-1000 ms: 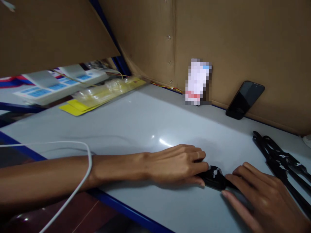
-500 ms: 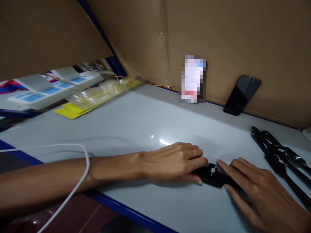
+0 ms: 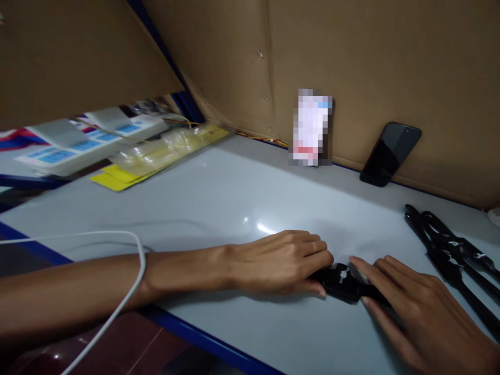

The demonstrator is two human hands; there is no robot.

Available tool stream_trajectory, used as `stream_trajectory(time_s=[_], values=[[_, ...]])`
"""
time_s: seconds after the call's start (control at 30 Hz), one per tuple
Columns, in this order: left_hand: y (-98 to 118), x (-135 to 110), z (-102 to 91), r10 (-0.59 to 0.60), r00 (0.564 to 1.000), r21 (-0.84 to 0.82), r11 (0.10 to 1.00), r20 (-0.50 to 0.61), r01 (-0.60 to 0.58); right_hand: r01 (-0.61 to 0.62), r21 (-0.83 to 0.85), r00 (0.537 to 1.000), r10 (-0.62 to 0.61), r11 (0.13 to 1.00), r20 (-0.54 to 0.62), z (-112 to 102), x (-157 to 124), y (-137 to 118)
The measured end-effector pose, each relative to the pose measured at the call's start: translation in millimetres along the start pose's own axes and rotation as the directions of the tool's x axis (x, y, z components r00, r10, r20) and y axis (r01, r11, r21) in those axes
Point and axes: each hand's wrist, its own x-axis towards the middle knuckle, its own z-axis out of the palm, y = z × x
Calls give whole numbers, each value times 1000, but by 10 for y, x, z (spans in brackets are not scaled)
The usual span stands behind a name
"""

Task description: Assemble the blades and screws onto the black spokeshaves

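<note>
A black smartwatch point(image 3: 342, 282) lies face up on the table between my hands, its glossy face carrying a small pale mark. My left hand point(image 3: 291, 263) is closed at the strap's left end, thumb below and fingers above. From the right, my right hand point(image 3: 416, 302) has its thumb and fingers on either side of the other strap end, with the index fingertip close to the watch's upper edge. Part of both straps is hidden under the hands. Several similar black watches point(image 3: 449, 260) lie side by side at the right.
A grey-white table point(image 3: 187, 203) with a blue edge fills the middle. A dark phone point(image 3: 390, 154) and a blurred-out upright screen point(image 3: 310, 127) lean on the brown board. Yellow cards with clear plastic point(image 3: 167, 151) lie back left, beside white boxes point(image 3: 89, 143). A white cable point(image 3: 138, 260) crosses my left forearm.
The view has shifted very slightly. Both hands keep nearly the same hold on the watch, which stays in place on the table.
</note>
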Motion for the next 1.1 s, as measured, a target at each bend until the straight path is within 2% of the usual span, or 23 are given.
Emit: stream_trajectory(time_s=[0.2, 0.37, 0.5, 0.73, 1.1], values=[[5, 17, -21, 26, 999, 65, 998, 20, -28, 74, -51, 997, -75, 996, -11, -5, 13, -25], [0, 16, -27, 24, 999, 59, 998, 46, -27, 83, -83, 997, -83, 993, -1, 32, -25, -21], [-7, 2, -15, 48, 999, 36, 998, 19, -49, 114, -115, 993, -115, 987, -1, 38, -36, -6], [-2, 13, -14, 41, 999, 32, 999, 15, -41, 107, -147, 994, -109, 983, -8, 57, -41, -15], [6, 5, -25, 45, 998, -6, 999, 31, -45, 127, -108, 991, -131, 986, -30, 27, 4, -22]])
